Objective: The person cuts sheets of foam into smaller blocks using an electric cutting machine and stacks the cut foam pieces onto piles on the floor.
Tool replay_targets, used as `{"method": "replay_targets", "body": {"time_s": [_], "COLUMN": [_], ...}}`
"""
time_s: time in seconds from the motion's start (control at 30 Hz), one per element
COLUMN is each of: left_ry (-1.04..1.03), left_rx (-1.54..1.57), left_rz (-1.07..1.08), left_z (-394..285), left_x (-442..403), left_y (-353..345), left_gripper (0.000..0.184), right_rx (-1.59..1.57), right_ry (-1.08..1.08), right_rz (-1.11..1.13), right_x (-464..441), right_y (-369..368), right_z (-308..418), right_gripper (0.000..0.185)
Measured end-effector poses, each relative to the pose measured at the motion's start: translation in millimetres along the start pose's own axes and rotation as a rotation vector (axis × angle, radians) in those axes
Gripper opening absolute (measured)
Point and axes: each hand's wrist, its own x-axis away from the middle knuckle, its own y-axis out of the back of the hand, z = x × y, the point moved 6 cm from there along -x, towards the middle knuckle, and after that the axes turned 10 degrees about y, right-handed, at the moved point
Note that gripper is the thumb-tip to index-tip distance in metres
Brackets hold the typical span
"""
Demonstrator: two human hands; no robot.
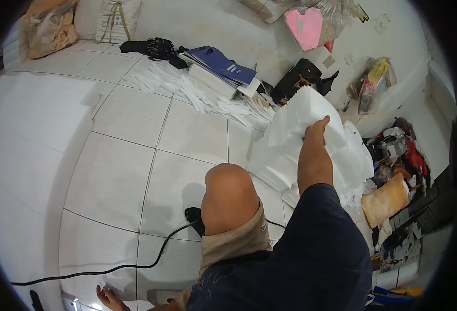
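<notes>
My right hand (317, 129) reaches out onto a tall stack of white foam-like sheets (301, 111), its fingers bent against the top sheets. Whether it grips a sheet is hard to make out. More white sheets (275, 160) lie in a leaning pile below and around it. Down at the bottom left, my left hand (110, 298) is low over the floor tiles, fingers apart, holding nothing.
A black cable (150, 264) crosses the tiled floor (109, 176) near my knee. White strips (182, 88) and blue folders (223, 65) lie by the wall. White sheet material (21, 155) covers the left side. Mixed items (389, 197) are heaped at right.
</notes>
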Motion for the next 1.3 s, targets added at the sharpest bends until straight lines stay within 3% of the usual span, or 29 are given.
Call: {"method": "replay_targets", "body": {"time_s": [0.23, 0.3, 0.4, 0.47, 0.5, 0.53, 0.57, 0.63, 0.67, 0.7, 0.8, 0.87, 0.93, 1.0, 1.03, 1.1, 1.13, 1.2, 1.23, 1.3], "left_ry": [0.008, -0.057, 0.031, 0.060, 0.060, 0.090, 0.120, 0.129, 0.140, 0.135, -0.063, -0.128, -0.082, -0.029, 0.014, 0.145, 0.217, 0.378, 0.415, 0.643], "left_rx": [-0.014, -0.063, 0.035, -0.039, -0.063, -0.094, -0.123, -0.215, -0.272, -0.283, -0.281, -0.179, -0.243, -0.334, -0.379, -0.465, -0.493, -0.535, -0.510, -0.660], "left_rz": [-0.072, -0.088, -0.101, -0.182, -0.163, -0.181, -0.202, -0.217, -0.258, -0.269, -0.297, -0.445, -0.571, -0.676, -0.731, -0.850, -0.915, -1.060, -1.119, -1.333], "left_z": [1.6, 3.2, 3.6, -12.2, -10.0, -3.1, 2.4, 0.6, 1.5, 13.1, 74.5, 59.5, 69.1, 80.9, 88.5, 106.4, 116.3, 137.5, 143.2, 150.1], "left_x": [7.6, 3.7, 8.7, 20.0, 17.4, 14.7, 13.9, 17.2, 20.3, 14.5, -11.5, 33.2, 71.9, 106.4, 125.2, 171.7, 197.6, 255.7, 285.2, 337.0], "left_y": [12.2, 18.4, 22.0, 24.8, 28.0, 33.2, 36.3, 40.2, 44.4, 54.3, 105.4, 109.8, 132.4, 153.8, 163.8, 187.7, 196.7, 205.7, 202.3, 194.5], "left_gripper": [0.048, 0.048, 0.047, 0.046, 0.046, 0.046, 0.046, 0.048, 0.050, 0.050, 0.039, 0.038, 0.039, 0.039, 0.039, 0.039, 0.039, 0.039, 0.039, 0.045], "right_rx": [-0.055, -0.065, -0.070, 0.256, 0.399, 0.281, 0.308, 0.360, 0.401, 0.368, 0.470, 0.538, 0.746, 0.781, 0.680, 0.520, 0.396, 0.237, 0.171, -0.277], "right_ry": [0.060, 0.081, 0.129, 0.549, 0.738, 0.876, 0.878, 0.576, 0.621, 0.813, 0.806, 0.978, 0.984, 1.168, 1.332, 1.352, 1.345, 1.110, 1.107, 1.015], "right_rz": [0.249, 0.229, 0.123, 0.087, 0.200, 0.485, 0.745, 1.237, 1.392, 1.581, 2.282, 2.674, 2.935, 3.168, 3.217, 3.283, 3.417, 3.306, 3.373, 3.386], "right_x": [2.1, 2.1, 5.8, -10.3, -12.4, -11.6, 8.5, 164.9, 212.1, 255.1, 390.8, 445.7, 486.0, 527.1, 551.3, 603.1, 632.3, 680.4, 696.4, 717.3], "right_y": [8.4, 12.6, 35.4, 44.7, 43.1, 29.6, 22.5, 53.6, 51.2, 42.4, 56.0, 75.3, 98.2, 130.6, 143.7, 170.5, 202.5, 233.4, 257.1, 309.6], "right_z": [19.9, 20.0, 4.9, -20.1, -50.7, -89.9, -132.4, -138.2, -140.5, -144.5, -141.8, -150.0, -165.4, -165.1, -167.2, -175.7, -183.9, -183.3, -183.0, -166.4], "right_gripper": [0.147, 0.147, 0.141, 0.117, 0.105, 0.083, 0.066, 0.064, 0.062, 0.056, 0.050, 0.052, 0.055, 0.063, 0.062, 0.047, 0.047, 0.039, 0.039, 0.033]}}
